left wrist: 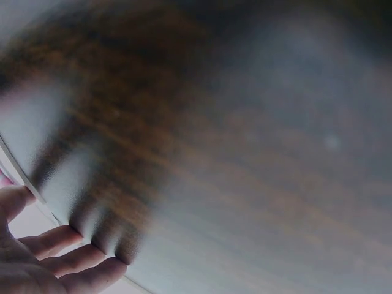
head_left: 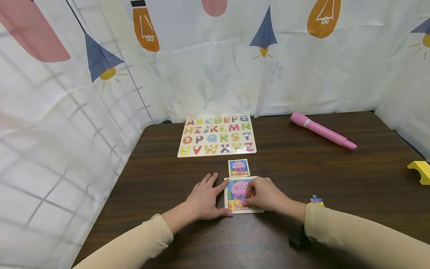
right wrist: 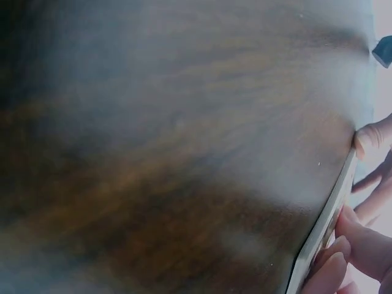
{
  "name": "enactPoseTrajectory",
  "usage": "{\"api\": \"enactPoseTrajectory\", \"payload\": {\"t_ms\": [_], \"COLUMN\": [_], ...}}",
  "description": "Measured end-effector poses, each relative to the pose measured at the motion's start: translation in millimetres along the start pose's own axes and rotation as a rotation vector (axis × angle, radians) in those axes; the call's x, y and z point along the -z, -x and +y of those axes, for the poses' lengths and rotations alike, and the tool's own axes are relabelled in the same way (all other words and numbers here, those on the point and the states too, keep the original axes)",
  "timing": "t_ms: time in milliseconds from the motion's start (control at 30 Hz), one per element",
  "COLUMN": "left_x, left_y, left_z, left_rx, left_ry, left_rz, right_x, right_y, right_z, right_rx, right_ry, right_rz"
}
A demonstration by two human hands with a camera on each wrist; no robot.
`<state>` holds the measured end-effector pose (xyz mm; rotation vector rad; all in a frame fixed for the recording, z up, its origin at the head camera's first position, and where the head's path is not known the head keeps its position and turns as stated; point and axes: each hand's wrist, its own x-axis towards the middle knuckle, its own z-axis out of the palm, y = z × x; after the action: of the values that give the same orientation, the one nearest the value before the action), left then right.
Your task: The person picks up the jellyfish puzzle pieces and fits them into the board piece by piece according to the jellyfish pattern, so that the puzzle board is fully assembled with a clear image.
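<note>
A square jellyfish puzzle board (head_left: 246,211) lies on the table. My left hand (head_left: 206,198) is spread at its left side, index fingertip at the upper left corner and thumb at the lower left edge. Over the board's right part, my right hand (head_left: 265,194) has its fingers curled and pinches a puzzle piece against the picture, the piece mostly hidden beneath it. In the right wrist view, the thumb and fingertips (right wrist: 361,245) sit close over the board's pale edge. Just above the board lies a small jellyfish picture card (head_left: 239,168).
An alphabet peg board (head_left: 216,136) lies toward the back. A pink pen-shaped stick (head_left: 322,130) rests at the back right, and a yellow arch block (head_left: 421,172) at the right edge. Beside my right sleeve is a loose puzzle piece (head_left: 316,200), with a black object (head_left: 299,239) below.
</note>
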<state>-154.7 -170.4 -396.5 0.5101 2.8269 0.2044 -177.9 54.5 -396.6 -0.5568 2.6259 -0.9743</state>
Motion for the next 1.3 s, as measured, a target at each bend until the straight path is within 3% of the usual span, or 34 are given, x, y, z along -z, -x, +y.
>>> {"api": "enactPoseTrajectory", "payload": {"t_ms": [333, 800, 1300], "left_x": [-0.3, -0.3, -1.4], "left_y": [-0.4, -1.1, -0.6], "left_z": [-0.5, -0.9, -1.2], "left_rx": [-0.002, -0.004, -0.006], "left_ry": [0.002, 0.003, 0.004], "left_rz": [-0.001, -0.001, 0.003], "right_x": [1, 4, -8], "right_y": [-2.1, -6.8, -14.3], "right_z": [2, 4, -6], "right_rx": [-0.019, -0.013, -0.074], "right_ry": [0.001, -0.028, 0.078], "right_rz": [0.001, -0.058, -0.037]}}
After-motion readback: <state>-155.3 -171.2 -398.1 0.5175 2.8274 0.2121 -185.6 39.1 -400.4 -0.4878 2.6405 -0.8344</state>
